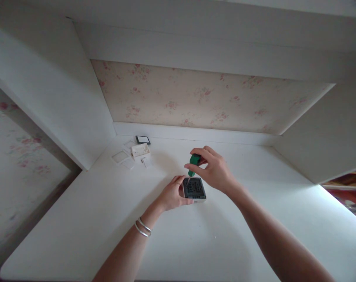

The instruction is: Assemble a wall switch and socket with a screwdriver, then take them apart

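A square device (pixel 196 189) with a dark, detailed top and a white casing lies on the white desk. My left hand (pixel 172 194) grips it from the left side, fingers at the back edge and thumb along the front. In my right hand (pixel 212 166) is a screwdriver with a green handle (pixel 194 159). It leans slightly, its thin shaft pointing down at the left part of the dark top. Whether the tip sits in a screw is too small to tell. Two silver bangles (pixel 143 227) circle my left wrist.
At the back left of the desk (pixel 178 250) lie a white box-like shell (pixel 140 150), a dark-framed panel (pixel 143 140), a thin square frame (pixel 120 157) and small pieces. White side panels and a floral back wall (pixel 207 100) enclose the desk; an overhead shelf hangs above.
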A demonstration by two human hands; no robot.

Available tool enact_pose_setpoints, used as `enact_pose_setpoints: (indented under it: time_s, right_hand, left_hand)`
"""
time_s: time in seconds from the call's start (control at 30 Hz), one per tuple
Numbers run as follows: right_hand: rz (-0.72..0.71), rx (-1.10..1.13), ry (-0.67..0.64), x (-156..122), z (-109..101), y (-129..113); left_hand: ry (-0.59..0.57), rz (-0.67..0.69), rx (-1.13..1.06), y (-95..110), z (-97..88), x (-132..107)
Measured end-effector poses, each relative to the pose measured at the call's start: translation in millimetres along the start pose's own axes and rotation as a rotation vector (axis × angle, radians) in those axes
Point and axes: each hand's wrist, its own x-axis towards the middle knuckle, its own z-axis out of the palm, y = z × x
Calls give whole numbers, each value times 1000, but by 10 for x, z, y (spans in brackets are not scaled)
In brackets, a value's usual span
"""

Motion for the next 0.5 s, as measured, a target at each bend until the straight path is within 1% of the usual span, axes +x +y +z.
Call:
enact_pose_setpoints:
  time_s: [0.07, 0.1, 0.23, 0.3, 0.37, 0.5]
  right_hand:
    - [33, -41, 34, -20, 22, -27]
    - [37, -35, 22, -26, 21, -39]
    - [32, 168, -144, -43, -28, -60]
    - [46, 248, -198, -54, -49, -51]
    - [46, 250, -178, -65, -50, -43]
    - [31, 118, -41, -74, 1, -65]
  left_hand:
    - [0, 1, 3, 5, -4, 0]
    - [3, 4, 9, 7, -7, 0]
    - [8, 20, 33, 14, -14, -1]
    - [5, 19, 33, 18, -18, -1]
    - [2, 15, 29, 22, -20, -2]
    - [-7, 8, 18, 30, -21, -4]
